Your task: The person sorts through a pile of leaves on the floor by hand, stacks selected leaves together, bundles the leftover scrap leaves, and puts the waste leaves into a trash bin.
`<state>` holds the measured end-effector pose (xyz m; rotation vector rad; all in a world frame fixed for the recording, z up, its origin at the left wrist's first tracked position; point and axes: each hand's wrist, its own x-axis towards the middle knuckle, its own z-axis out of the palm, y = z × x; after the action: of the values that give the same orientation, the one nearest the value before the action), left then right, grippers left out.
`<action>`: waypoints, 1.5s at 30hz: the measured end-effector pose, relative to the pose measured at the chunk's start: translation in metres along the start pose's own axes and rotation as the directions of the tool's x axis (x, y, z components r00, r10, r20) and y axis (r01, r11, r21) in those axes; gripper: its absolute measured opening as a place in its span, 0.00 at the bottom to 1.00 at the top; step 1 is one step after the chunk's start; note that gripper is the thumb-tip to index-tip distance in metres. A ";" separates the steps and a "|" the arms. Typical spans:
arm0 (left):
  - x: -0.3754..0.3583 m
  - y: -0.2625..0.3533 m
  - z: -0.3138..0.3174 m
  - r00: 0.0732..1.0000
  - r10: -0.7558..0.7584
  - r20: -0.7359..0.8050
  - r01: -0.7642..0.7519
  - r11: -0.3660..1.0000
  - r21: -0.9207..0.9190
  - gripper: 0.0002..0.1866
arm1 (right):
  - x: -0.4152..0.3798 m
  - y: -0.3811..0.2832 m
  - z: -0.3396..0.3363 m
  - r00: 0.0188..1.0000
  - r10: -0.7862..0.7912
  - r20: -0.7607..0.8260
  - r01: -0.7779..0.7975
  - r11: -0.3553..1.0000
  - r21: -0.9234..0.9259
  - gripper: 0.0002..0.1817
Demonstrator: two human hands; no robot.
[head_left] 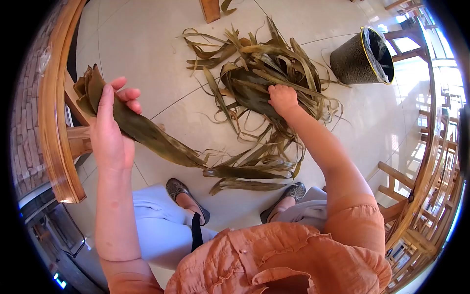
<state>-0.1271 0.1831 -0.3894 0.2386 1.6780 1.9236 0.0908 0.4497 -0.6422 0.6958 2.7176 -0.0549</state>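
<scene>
My left hand [111, 130] holds a bundle of long, broad, dried green-brown leaves [154, 142]. Its thumb lies along the near side, and the fingertips show beyond the bundle. The cut ends point up and left, while the narrow tips trail to the lower right, towards the floor. At the centre, a tangled heap of similar leaves [254, 81] lies on the tiles. My right hand [283, 99] reaches into that heap with its fingers curled down on a leaf; the fingertips are partly hidden. More leaves [247, 172] lie crosswise between the heap and my feet.
A dark patterned bin [350, 61] with a yellow rim and a plastic liner stands tilted in view at the upper right. A wooden bench edge [56, 122] runs along the left. Wooden furniture [409, 210] lines the right side. My shoes [182, 193] rest on the tiled floor.
</scene>
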 end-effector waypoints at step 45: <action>0.010 0.017 -0.016 0.996 0.049 -0.068 -0.051 0.998 -0.030 0.14 | -0.094 -0.100 -0.033 0.861 -0.508 -0.024 0.413 0.670 0.617 0.14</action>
<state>-0.1480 0.1734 -0.3785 0.2077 1.6979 2.0141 0.1108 0.3220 -0.5846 0.0945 2.6355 -1.1019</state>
